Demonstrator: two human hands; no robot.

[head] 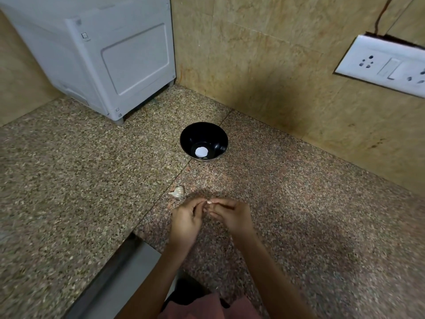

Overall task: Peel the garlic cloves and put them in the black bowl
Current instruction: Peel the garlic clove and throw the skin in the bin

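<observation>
A black bowl (204,140) stands on the speckled granite counter, with a white round patch at its bottom. A white garlic piece (177,192) lies on the counter, just left of my hands. My left hand (185,221) and my right hand (231,215) meet fingertip to fingertip below the bowl. Both pinch a small garlic clove (208,203), which is mostly hidden by the fingers.
A grey-white appliance (110,56) stands at the back left corner. A tiled wall runs along the right with a white socket panel (386,65). The counter edge (128,240) drops off at the lower left of my arms.
</observation>
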